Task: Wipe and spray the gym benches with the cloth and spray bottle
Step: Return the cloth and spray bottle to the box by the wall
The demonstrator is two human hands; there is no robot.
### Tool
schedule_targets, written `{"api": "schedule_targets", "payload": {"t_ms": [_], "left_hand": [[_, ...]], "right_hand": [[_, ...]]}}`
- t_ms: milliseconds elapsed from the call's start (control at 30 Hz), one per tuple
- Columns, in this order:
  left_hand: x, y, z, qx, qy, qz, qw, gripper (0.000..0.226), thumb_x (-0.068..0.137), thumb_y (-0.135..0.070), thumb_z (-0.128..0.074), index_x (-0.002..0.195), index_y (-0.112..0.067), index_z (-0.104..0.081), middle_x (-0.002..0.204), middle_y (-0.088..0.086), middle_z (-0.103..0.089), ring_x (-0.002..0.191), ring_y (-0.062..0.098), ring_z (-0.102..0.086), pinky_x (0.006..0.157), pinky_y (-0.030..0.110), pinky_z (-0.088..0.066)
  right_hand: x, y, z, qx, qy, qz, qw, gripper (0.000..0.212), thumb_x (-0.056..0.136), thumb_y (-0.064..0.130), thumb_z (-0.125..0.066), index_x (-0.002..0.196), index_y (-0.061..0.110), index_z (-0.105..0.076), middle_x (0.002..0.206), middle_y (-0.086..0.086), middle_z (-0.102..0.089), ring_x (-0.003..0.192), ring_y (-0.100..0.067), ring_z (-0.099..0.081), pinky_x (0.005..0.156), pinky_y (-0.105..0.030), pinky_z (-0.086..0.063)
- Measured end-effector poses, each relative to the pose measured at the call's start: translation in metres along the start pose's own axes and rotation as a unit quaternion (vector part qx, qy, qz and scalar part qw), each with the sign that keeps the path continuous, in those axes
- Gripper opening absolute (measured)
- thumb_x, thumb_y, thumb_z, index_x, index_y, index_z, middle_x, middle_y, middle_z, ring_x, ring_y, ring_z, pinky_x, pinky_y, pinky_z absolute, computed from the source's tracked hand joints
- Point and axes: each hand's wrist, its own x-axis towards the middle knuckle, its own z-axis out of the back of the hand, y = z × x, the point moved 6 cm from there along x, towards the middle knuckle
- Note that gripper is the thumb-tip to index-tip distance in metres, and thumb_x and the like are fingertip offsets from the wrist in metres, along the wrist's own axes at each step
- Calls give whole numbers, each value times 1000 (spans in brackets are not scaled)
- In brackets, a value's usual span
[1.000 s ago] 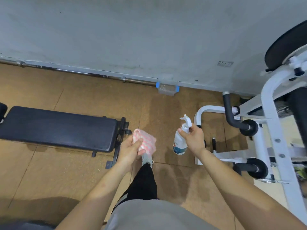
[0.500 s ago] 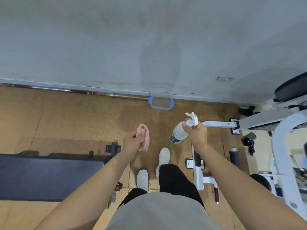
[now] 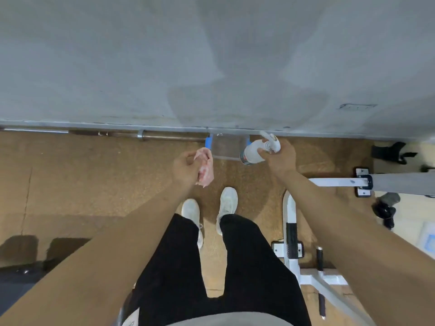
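Note:
My left hand (image 3: 186, 167) is closed on a bunched pink cloth (image 3: 206, 171), held out in front of me above the cork floor. My right hand (image 3: 280, 158) grips a white spray bottle (image 3: 255, 150) by its neck; the bottle lies tilted, with its base pointing left and the trigger head by my fingers. The black flat bench (image 3: 14, 285) shows only as a dark corner at the lower left, mostly hidden behind my left forearm. Both hands are well away from it.
A grey wall (image 3: 211, 55) stands straight ahead, with a barbell (image 3: 141, 135) and a clear box with blue clips (image 3: 226, 147) along its foot. A white machine frame (image 3: 292, 234) spreads over the floor on the right. My feet in white shoes (image 3: 227, 203) stand between bench and frame.
The view has swung forward and away from the bench, which slid to the lower left corner. Both hands rose toward the wall, and the bottle tilted sideways.

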Motion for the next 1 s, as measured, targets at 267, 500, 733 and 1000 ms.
{"api": "schedule_targets", "payload": {"t_ms": [267, 500, 733, 1000], "left_hand": [[180, 55, -69, 46, 17, 14, 999, 20, 99, -37, -63, 101, -21, -76, 81, -4, -75, 70, 8, -72, 54, 21, -55], [309, 131, -142, 2, 152, 52, 987, 21, 98, -23, -66, 96, -3, -64, 80, 9, -71, 61, 12, -68, 50, 20, -51], [368, 165, -191, 2, 150, 41, 988, 4, 102, -6, -59, 100, -2, -59, 85, 11, -67, 57, 10, -72, 55, 23, -59], [397, 175, -189, 97, 100, 22, 990, 25, 97, -14, -64, 98, 10, -71, 94, 18, -76, 89, 28, -77, 78, 47, -65]], "right_hand": [[180, -65, -105, -60, 43, 7, 997, 39, 85, 23, -80, 117, 4, -67, 107, -8, -67, 98, -25, -63, 81, -40, -53], [288, -152, -202, -133, 65, 47, 988, 35, 84, 23, -80, 112, 5, -71, 105, -7, -67, 97, -22, -62, 84, -37, -51], [335, -224, -259, -269, 129, 83, 951, 22, 87, 15, -71, 103, 1, -69, 91, -8, -58, 92, -29, -61, 71, -29, -34], [279, -270, -255, -25, -71, -132, 988, 51, 82, 26, -81, 125, 13, -56, 117, -2, -61, 98, -17, -59, 91, -32, -53]]}}
